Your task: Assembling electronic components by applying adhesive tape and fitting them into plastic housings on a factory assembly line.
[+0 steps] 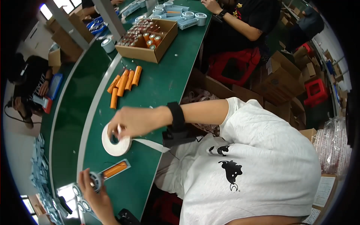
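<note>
My left hand [94, 195] is wrapped round the round end of a light-blue plastic housing [128, 163]. An orange cylindrical battery [115, 170] with thin dark wires lies in the housing's long, open handle part. Over a roll of white tape [119, 150] hangs my right hand [137, 122], somewhat smeared by motion, with its fingers drawn together. Something small and white shows at those fingertips, too blurred to name. A loose strip of the tape [152, 145] runs from the roll toward the table's near edge. The right wrist wears a black band.
Several orange batteries [125, 82] lie loose beyond the roll, and a cardboard box [148, 52] holds more. Light-blue housings [187, 20] stand at the far end of the green table [168, 82]; others [84, 205] are beside my left hand. Co-workers sit around.
</note>
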The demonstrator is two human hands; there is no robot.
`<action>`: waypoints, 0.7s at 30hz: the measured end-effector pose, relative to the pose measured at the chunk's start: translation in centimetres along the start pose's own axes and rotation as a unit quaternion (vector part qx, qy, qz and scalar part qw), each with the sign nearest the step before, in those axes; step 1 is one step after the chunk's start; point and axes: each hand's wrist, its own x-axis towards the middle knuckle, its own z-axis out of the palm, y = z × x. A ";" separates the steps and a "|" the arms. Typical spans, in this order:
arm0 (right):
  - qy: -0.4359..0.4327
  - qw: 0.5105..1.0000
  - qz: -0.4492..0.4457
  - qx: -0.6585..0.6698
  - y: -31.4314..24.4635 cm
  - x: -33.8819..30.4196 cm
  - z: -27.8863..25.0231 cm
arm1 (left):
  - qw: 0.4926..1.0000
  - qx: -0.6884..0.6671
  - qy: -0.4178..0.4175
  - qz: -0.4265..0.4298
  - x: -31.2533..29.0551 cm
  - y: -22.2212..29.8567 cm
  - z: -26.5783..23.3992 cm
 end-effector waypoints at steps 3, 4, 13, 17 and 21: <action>0.105 0.906 0.234 -0.337 6.3 -0.2 -8.8 | 0.983 0.073 0.147 0.085 9.8 -7.0 -2.5; 0.077 0.875 0.290 -0.380 7.7 0.2 -10.0 | 0.983 0.062 0.147 0.088 13.2 -10.6 -2.9; 0.186 0.879 0.284 -0.336 11.4 -3.4 -9.3 | 0.883 0.439 0.145 -0.080 20.6 -10.4 6.2; 0.248 0.865 0.298 -0.320 11.6 0.3 -8.3 | 0.986 0.064 -0.152 0.017 13.6 -3.5 4.1; 0.124 0.912 0.335 -0.201 10.3 0.0 -13.1 | 0.955 0.179 -0.177 0.157 7.4 2.3 7.0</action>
